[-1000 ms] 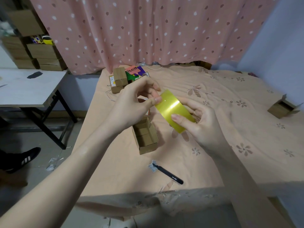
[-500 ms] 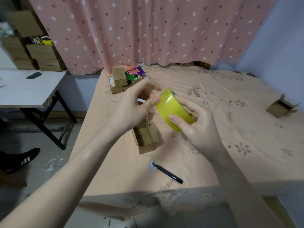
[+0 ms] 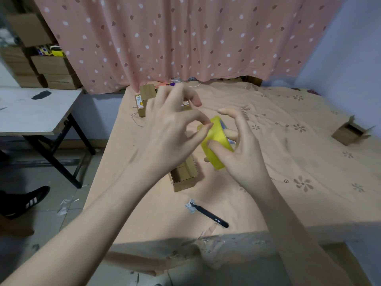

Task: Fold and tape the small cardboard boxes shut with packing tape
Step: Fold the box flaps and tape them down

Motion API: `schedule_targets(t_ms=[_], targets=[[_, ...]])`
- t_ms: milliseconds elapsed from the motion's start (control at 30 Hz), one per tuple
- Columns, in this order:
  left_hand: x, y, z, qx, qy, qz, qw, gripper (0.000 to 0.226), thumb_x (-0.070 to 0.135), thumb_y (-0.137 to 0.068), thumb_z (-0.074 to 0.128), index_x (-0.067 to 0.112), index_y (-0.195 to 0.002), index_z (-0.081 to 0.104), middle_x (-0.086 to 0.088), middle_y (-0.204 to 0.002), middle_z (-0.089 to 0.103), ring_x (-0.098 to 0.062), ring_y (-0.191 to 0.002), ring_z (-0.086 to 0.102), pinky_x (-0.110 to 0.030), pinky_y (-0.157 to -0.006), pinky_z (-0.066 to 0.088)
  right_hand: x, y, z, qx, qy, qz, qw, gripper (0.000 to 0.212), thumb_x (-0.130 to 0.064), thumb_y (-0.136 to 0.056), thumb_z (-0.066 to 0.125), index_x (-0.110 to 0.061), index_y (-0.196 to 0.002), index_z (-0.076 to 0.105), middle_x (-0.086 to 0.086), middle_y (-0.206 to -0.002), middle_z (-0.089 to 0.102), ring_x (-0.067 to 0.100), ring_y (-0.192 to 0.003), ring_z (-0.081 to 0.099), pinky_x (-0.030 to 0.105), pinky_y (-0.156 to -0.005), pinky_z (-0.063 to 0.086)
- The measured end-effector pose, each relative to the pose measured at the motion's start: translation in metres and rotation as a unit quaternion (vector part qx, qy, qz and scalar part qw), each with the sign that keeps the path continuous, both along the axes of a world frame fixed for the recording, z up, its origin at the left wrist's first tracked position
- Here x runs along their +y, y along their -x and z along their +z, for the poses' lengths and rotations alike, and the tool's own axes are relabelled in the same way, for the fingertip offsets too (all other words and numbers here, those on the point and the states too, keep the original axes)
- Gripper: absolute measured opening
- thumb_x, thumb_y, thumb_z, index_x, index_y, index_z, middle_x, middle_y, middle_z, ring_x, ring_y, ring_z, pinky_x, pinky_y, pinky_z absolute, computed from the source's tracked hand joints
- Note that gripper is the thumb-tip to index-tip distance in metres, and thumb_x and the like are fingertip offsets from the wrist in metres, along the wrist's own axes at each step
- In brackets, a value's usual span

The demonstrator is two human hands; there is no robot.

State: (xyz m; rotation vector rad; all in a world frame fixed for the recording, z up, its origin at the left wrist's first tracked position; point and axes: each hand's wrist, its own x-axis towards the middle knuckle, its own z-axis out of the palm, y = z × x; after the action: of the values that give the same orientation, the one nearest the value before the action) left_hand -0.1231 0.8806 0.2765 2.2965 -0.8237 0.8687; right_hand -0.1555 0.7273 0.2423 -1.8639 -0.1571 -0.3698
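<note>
Above a peach bedsheet [image 3: 268,162], a person holds a yellow tape roll [image 3: 214,141] over a small open box [image 3: 183,176] that sits on the sheet, flaps unfolded and untaped. The right hand [image 3: 241,153] grasps the roll, thumb on its outer band and at least one finger apparently passing through the core, index finger raised clear. The left hand [image 3: 171,131] picks at the roll's upper edge with thumb and a fingertip, other fingers spread; whether it has caught the loose end of tape cannot be told. The roll looks light and rigid, its glossy film likely slick, so a hold through the core with the thumb braking the outside seems soundest. The free end is thin, sticky and prone to folding onto itself; it is best lifted by a nail at one corner. The box appears to be light, thin corrugated card that would dent under pressure and slide on cloth, so steadying it by its side walls seems wise. A black pen-like tool [image 3: 210,215] lies nearer the bed's edge; another open box [image 3: 348,132] sits far right.
</note>
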Motion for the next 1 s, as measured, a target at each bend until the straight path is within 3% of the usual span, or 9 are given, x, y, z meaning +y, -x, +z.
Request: schedule_targets(t_ms=[100, 200, 267, 433, 533, 633, 800, 1000], targets=[[-0.003, 0.009, -0.007, -0.060, 0.001, -0.008, 0.998, 0.010, 0.025, -0.085, 0.069, 0.019, -0.078, 0.074, -0.006, -0.101, 0.060, -0.023, -0.099, 0.042, -0.044, -0.077, 0.038, 0.004, 0.001, 0.000, -0.022, -0.036, 0.016, 0.999, 0.041, -0.011, -0.081, 0.058, -0.038, -0.110, 0.049, -0.002, -0.085, 0.067, 0.027, -0.075, 0.068, 0.049, -0.066, 0.057], [-0.003, 0.012, -0.014, -0.115, 0.022, 0.000, 0.993, 0.010, 0.024, -0.085, 0.070, 0.019, -0.078, 0.076, -0.007, -0.101, 0.063, -0.025, -0.098, 0.048, -0.045, -0.078, 0.041, 0.008, 0.004, -0.003, -0.038, -0.073, 0.038, 0.996, 0.030, -0.009, -0.085, 0.049, -0.028, -0.108, 0.048, 0.003, -0.088, 0.064, 0.020, -0.069, 0.060, 0.027, -0.053, 0.048], [-0.002, 0.010, -0.018, -0.158, 0.028, -0.001, 0.987, 0.007, 0.025, -0.085, 0.072, 0.021, -0.081, 0.078, -0.005, -0.102, 0.062, -0.031, -0.092, 0.058, -0.042, -0.079, 0.038, 0.011, 0.005, -0.004, -0.053, -0.087, 0.036, 0.994, 0.026, -0.009, -0.088, 0.045, -0.027, -0.106, 0.048, 0.009, -0.087, 0.061, 0.023, -0.066, 0.053, 0.021, -0.050, 0.040], [0.005, 0.009, -0.024, -0.211, 0.073, -0.026, 0.974, 0.015, 0.026, -0.087, 0.065, 0.031, -0.101, 0.068, 0.002, -0.110, 0.047, -0.021, -0.091, 0.055, -0.038, -0.080, 0.036, 0.017, 0.007, -0.001, -0.094, -0.154, 0.008, 0.984, 0.023, -0.008, -0.094, 0.043, -0.028, -0.103, 0.051, -0.014, -0.084, 0.060, 0.010, -0.065, 0.057, 0.014, -0.049, 0.044], [0.008, 0.002, -0.020, -0.117, 0.132, -0.040, 0.983, 0.012, 0.014, -0.088, 0.064, 0.016, -0.096, 0.072, 0.001, -0.100, 0.051, -0.022, -0.088, 0.053, -0.031, -0.080, 0.038, 0.015, 0.008, 0.001, -0.114, -0.158, 0.006, 0.981, 0.018, -0.010, -0.096, 0.045, -0.026, -0.101, 0.052, -0.017, -0.091, 0.062, 0.034, -0.067, 0.061, 0.025, -0.052, 0.049], [0.012, -0.005, -0.008, 0.044, 0.183, -0.076, 0.979, 0.012, 0.014, -0.089, 0.064, 0.014, -0.099, 0.071, -0.003, -0.097, 0.054, -0.009, -0.092, 0.049, -0.024, -0.082, 0.038, 0.012, 0.010, 0.004, -0.125, -0.160, 0.026, 0.979, 0.019, -0.007, -0.096, 0.045, -0.024, -0.100, 0.054, -0.012, -0.089, 0.061, 0.042, -0.065, 0.057, 0.023, -0.049, 0.047], [0.021, -0.012, 0.012, 0.151, 0.041, -0.177, 0.972, 0.027, 0.037, -0.079, 0.071, 0.028, -0.104, 0.066, -0.001, -0.112, 0.048, -0.016, -0.105, 0.043, -0.027, -0.097, 0.033, 0.007, 0.013, 0.009, -0.094, -0.153, 0.065, 0.982, 0.024, -0.009, -0.094, 0.047, -0.030, -0.097, 0.057, 0.001, -0.084, 0.060, 0.027, -0.059, 0.057, 0.019, -0.043, 0.045], [0.021, -0.014, 0.028, 0.179, -0.043, -0.224, 0.957, 0.025, 0.041, -0.071, 0.072, 0.033, -0.093, 0.065, 0.002, -0.110, 0.043, -0.015, -0.104, 0.040, -0.014, -0.095, 0.024, 0.002, 0.014, 0.013, -0.061, -0.140, 0.097, 0.984, 0.024, -0.008, -0.093, 0.047, -0.030, -0.093, 0.057, 0.011, -0.074, 0.058, 0.015, -0.052, 0.055, 0.014, -0.040, 0.040]])
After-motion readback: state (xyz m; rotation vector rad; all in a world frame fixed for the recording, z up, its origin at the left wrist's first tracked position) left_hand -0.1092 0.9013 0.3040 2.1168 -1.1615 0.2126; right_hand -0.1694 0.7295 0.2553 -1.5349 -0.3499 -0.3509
